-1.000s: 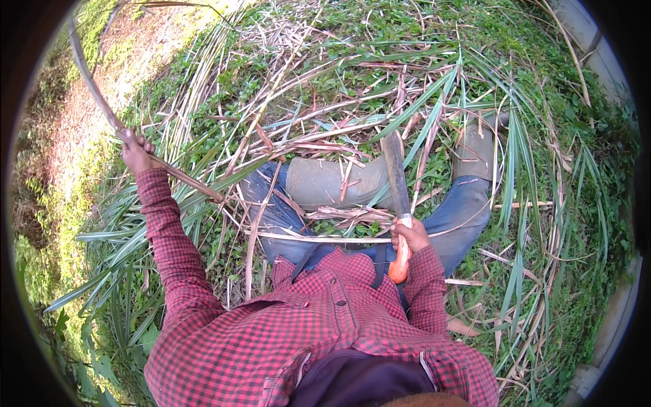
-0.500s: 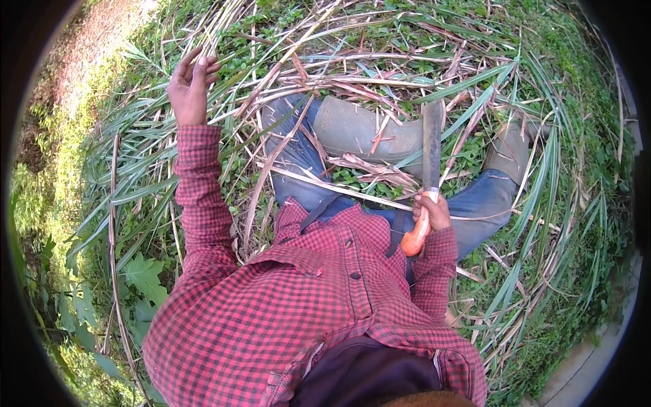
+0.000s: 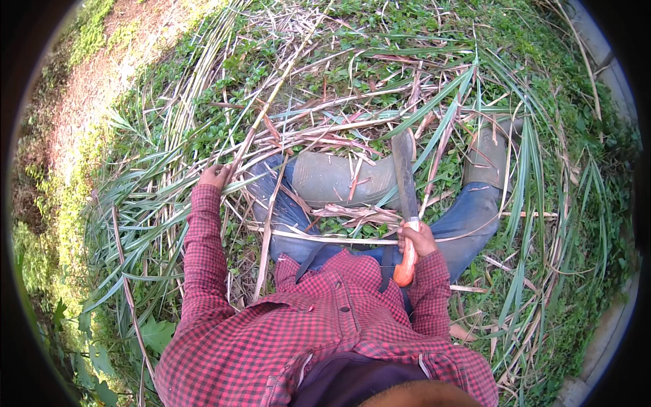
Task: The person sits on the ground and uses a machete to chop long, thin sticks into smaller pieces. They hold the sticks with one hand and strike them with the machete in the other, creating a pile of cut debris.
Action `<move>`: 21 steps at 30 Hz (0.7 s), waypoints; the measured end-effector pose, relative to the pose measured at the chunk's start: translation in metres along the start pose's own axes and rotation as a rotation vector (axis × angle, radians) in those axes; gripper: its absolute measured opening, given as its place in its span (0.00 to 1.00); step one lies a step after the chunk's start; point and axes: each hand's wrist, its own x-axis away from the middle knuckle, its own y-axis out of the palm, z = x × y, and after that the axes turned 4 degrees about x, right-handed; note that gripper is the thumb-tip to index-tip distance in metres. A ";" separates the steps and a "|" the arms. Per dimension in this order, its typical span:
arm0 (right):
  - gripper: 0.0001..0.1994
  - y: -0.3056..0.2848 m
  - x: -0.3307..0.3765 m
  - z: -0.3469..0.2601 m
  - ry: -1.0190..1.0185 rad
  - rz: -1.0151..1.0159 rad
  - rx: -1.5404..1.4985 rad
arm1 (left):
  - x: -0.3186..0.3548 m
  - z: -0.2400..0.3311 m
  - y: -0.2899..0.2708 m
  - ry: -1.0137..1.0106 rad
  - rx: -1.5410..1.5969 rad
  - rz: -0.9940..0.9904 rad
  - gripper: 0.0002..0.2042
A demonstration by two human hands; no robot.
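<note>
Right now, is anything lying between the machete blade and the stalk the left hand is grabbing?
Yes. The left hand grips a long dry stalk at the left. The machete, held by the right hand, points up on the right. Between them lie the left boot, the knee and a tangle of dry leaves.

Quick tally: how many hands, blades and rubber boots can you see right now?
Hands: 2, left hand on a dry stalk, right hand on the machete
Machetes: 1
Rubber boots: 2, left boot, right boot
Total: 5
</note>
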 end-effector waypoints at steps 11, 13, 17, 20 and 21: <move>0.09 -0.008 -0.007 0.007 -0.001 -0.024 0.004 | 0.074 0.000 0.016 0.409 -0.205 0.514 0.17; 0.09 -0.008 -0.006 0.005 0.000 -0.029 0.004 | 0.076 -0.001 0.019 0.438 -0.201 0.542 0.13; 0.08 -0.006 -0.004 0.005 -0.012 -0.038 0.002 | 0.079 0.009 0.015 0.469 -0.312 0.551 0.13; 0.09 -0.004 -0.002 0.002 -0.001 -0.018 0.044 | 0.071 0.013 0.013 0.428 -0.420 0.463 0.13; 0.09 -0.004 -0.002 0.003 -0.005 -0.031 0.041 | 0.068 0.010 0.014 0.429 -0.405 0.458 0.13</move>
